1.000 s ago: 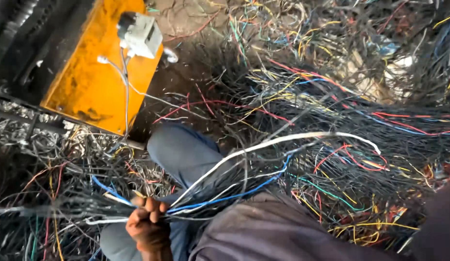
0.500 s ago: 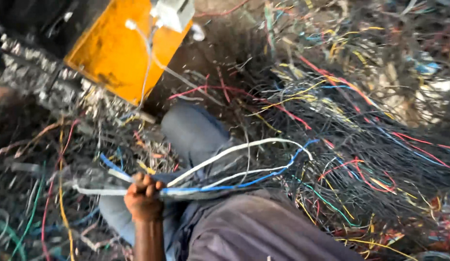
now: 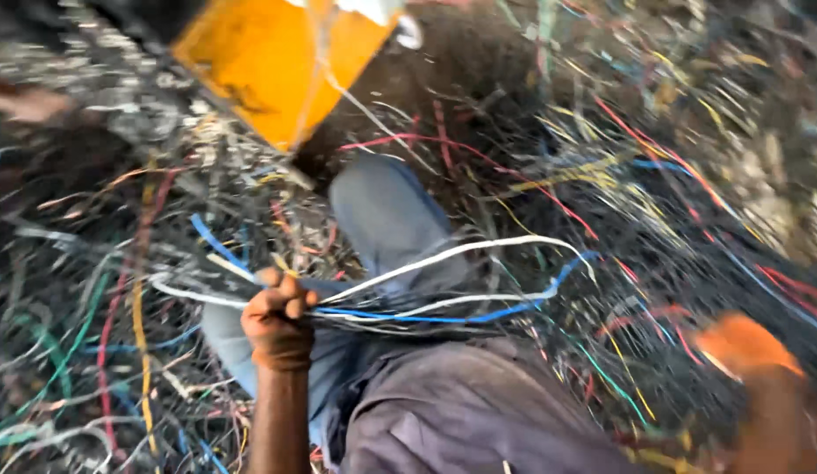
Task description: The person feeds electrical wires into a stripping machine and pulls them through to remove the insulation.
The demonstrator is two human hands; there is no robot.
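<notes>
on the left lies a thick tangle of loose wires (image 3: pixel 84 351) in many colours, covering the ground. the left hand (image 3: pixel 277 316) is closed in a fist, fingers pressed together around a bundle of white and blue wires (image 3: pixel 444 294); the grip gathers the strands so they stay together. the bundle arcs to the right over the person's grey trouser knee (image 3: pixel 387 219). above it stands an orange box (image 3: pixel 268 61). at the far right the right hand (image 3: pixel 746 347) is blurred and orange-looking; i cannot tell how its fingers are.
</notes>
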